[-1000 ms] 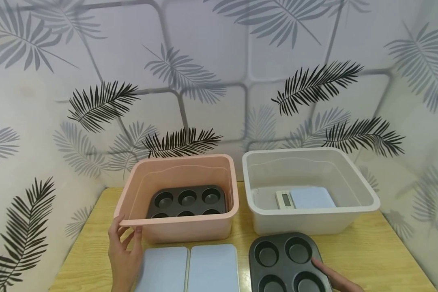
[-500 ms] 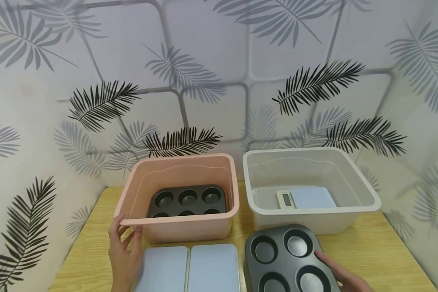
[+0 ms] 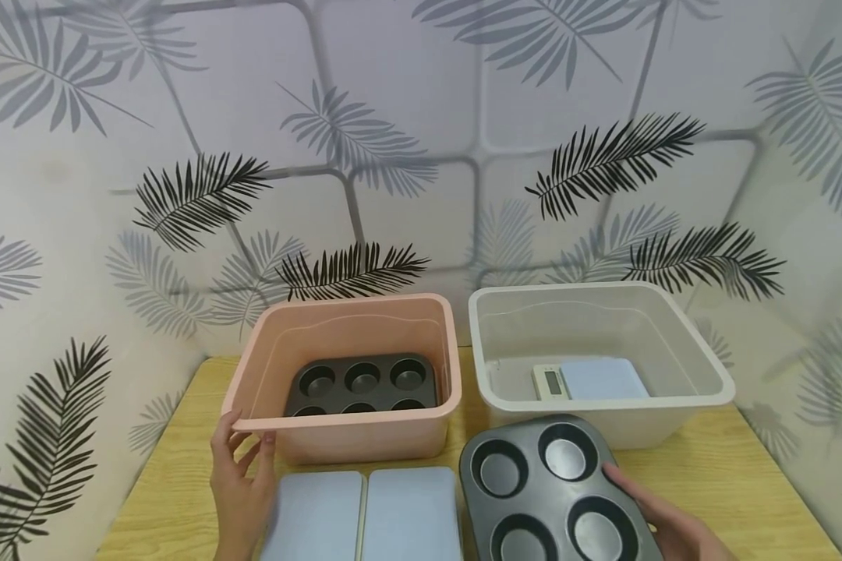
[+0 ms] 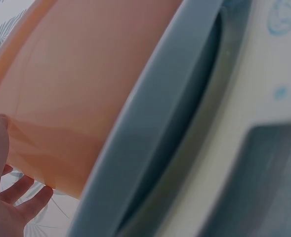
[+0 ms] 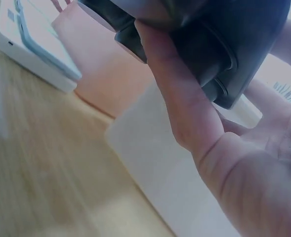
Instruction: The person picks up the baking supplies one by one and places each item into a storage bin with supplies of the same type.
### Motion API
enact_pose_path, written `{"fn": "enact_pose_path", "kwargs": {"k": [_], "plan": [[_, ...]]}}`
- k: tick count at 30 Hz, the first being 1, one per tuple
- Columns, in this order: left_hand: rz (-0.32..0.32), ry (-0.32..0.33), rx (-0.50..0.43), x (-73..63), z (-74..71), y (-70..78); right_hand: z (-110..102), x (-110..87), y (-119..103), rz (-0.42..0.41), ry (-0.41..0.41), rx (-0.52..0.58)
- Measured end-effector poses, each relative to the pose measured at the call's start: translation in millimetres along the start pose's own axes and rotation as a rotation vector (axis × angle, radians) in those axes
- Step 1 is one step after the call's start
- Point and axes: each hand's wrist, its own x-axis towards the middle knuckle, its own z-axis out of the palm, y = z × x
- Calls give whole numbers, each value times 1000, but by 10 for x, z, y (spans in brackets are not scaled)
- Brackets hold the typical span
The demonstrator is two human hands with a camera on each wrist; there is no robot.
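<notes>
My left hand [image 3: 244, 487] grips the front left corner of a pink plastic bin [image 3: 361, 444]. In the left wrist view its fingers [image 4: 36, 202] lie along the bin's edge. A dark muffin pan [image 3: 550, 499] is held by its right edge in my right hand [image 3: 673, 518], tilted up in front of the white bin. From below, the right wrist view shows a finger [image 5: 180, 94] under the cups. Another dark muffin pan [image 3: 421, 393] rests inside the pink bin. The near part of the held pan is out of the head view.
Right of the pink bin stands a white bin [image 3: 603, 425], holding a kitchen scale [image 3: 603, 379] with a small display. Two flat devices with light blue tops [image 3: 316, 514] lie side by side on the wooden table [image 3: 161, 483]. A leaf-patterned wall covering [image 3: 407, 218] is behind.
The muffin pan in my right hand has risen and tilted, moving slightly left and toward the white bin. My left hand keeps its place on the pink bin.
</notes>
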Motion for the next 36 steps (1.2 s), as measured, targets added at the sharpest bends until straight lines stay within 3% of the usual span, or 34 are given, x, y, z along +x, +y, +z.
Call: {"fn": "enact_pose_path", "kwargs": {"k": [8, 14, 17, 24, 27, 33, 36], "plan": [[-8, 2, 2, 0, 3, 9, 360, 158, -213, 0, 63, -14], [-21, -4, 8, 4, 2, 31, 442, 203, -219, 28, 71, -17], [-23, -1, 7, 3, 1, 28, 421, 222, -187, 35, 61, -34], [-1, 12, -14, 5, -1, 7, 371, 330, -119, -40, -57, -68], [8, 20, -11, 8, 1, -3, 465, 422, -174, -104, -73, -180], [-1, 5, -11, 11, 2, 11, 719, 612, -384, -179, 1, -321], [-8, 1, 2, 8, 1, 21, 796, 717, -489, -240, 52, -453]]}}
